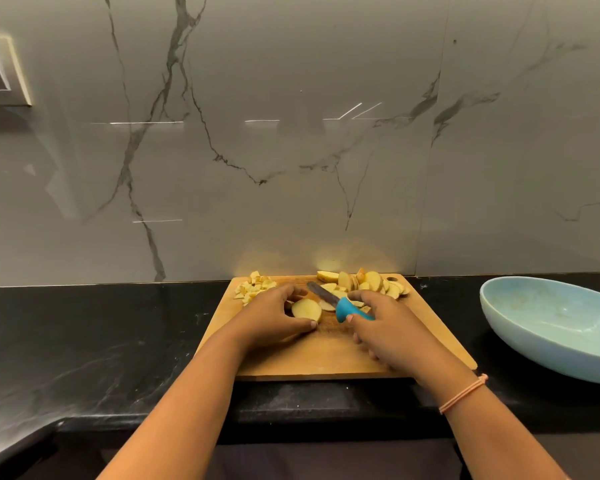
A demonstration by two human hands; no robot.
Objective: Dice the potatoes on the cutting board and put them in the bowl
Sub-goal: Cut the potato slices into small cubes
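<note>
Bare forearms (194,393), thin peach cord bracelet (463,393) round the right wrist

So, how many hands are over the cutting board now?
2. The left hand holds a potato slice at the middle of the cutting board; the right hand grips the knife just beside it.

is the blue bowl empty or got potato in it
Empty, as far as it shows: the bowl is bare inside; the diced pieces and slices lie on the cutting board.

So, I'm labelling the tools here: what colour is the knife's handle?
The knife handle is bright blue, clearest in the head view, in the right hand.
</note>
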